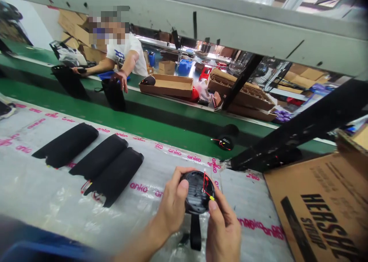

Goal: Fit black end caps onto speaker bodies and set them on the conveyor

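Observation:
A round black part (198, 195) with ribs inside, red wires and a yellow connector is held between my two hands above the table. My left hand (172, 200) grips its left edge, thumb on the rim. My right hand (222, 223) closes on the lower right edge, thumb beside the yellow connector. Below the part hangs a short black strap (195, 233). To the left, three black fabric-covered pieces (115, 177) lie on the plastic-covered table (138, 223), with wires showing at their lower ends.
Beyond the table runs a green conveyor (172, 124) with another round part (225, 142) on it. Across it, a person (129, 55) handles black pieces. A cardboard box (310, 200) stands at right, beside a slanted dark post (299, 128). A pale beam (207, 28) crosses above.

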`<state>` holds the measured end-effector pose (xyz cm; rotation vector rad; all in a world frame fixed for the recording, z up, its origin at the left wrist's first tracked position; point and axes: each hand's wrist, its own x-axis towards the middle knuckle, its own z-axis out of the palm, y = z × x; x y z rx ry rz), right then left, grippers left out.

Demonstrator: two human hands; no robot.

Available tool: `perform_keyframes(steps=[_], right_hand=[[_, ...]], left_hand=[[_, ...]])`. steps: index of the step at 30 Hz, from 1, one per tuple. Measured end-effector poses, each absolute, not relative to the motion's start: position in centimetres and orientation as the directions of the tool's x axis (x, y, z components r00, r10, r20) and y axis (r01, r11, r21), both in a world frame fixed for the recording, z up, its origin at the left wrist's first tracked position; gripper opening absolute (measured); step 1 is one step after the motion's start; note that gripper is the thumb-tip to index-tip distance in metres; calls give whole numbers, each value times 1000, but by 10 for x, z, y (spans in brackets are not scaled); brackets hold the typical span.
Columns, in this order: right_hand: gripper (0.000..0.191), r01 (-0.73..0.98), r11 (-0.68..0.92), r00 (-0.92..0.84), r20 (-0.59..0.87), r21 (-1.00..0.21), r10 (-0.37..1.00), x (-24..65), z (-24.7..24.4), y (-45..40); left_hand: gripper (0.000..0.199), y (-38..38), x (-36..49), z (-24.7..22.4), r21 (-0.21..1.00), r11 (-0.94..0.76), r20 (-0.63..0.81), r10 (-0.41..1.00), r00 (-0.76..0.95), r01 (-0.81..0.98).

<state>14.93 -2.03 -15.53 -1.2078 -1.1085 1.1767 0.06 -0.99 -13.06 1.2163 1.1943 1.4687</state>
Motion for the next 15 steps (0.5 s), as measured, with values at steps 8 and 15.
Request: perform_keyframes(steps=[8,15], right_hand=[[48,-273,-64,5,-68,-960,998,131,-144,-23],[54,-216,-7,-213,40,-976,976,163,-151,-9]], left_hand=[[46,0,-30,-121,989,-130,138,981,139,-63],[58,1,-20,-126,976,-205,209,977,43,-70]])
